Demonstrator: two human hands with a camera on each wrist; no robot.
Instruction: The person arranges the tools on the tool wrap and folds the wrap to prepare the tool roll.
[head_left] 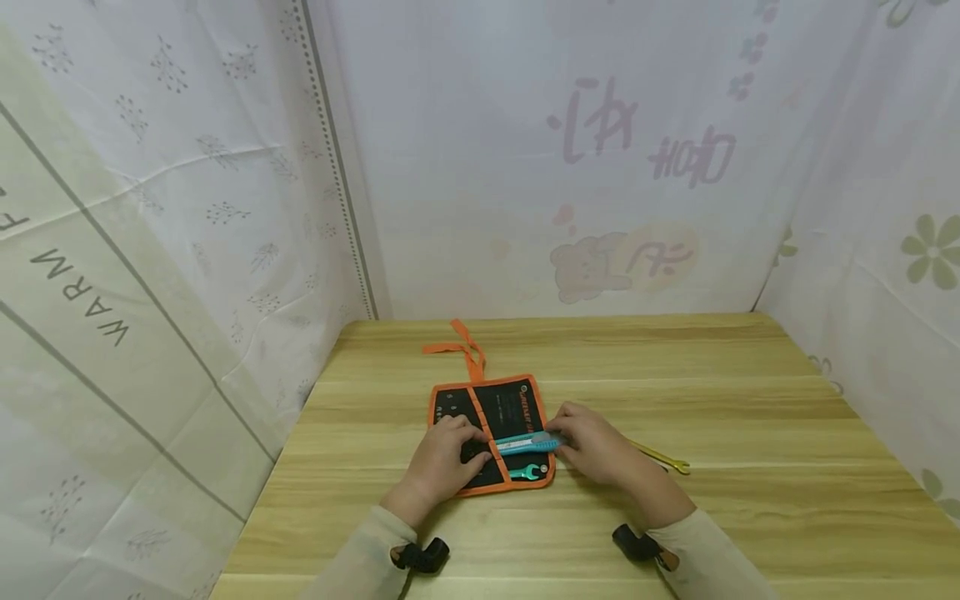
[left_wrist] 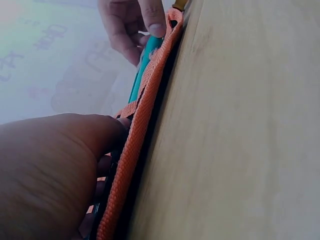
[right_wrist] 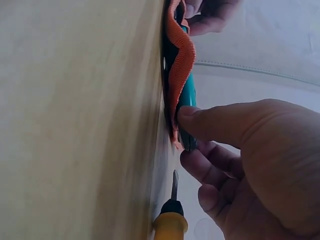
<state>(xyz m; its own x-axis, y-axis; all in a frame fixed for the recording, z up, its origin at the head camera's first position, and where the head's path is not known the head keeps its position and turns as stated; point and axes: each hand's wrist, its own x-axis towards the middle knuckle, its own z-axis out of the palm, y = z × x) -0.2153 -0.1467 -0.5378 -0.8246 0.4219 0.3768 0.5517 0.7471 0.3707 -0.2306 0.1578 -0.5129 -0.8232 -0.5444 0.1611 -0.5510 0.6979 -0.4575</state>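
Note:
A black tool pouch with orange trim lies unfolded on the table. A blue utility knife lies across it, with its left end at the orange pocket edge. The right hand pinches the knife's right end between thumb and fingers, seen closely in the right wrist view. The left hand grips the pouch by the pocket edge, its thumb at the orange band in the left wrist view. A green open-end wrench sticks out of a pocket below the knife.
A yellow wrench lies right of the pouch, partly behind the right hand. A screwdriver with a yellow handle lies near that hand. Orange ties extend from the pouch's far edge. Patterned curtains surround the wooden table.

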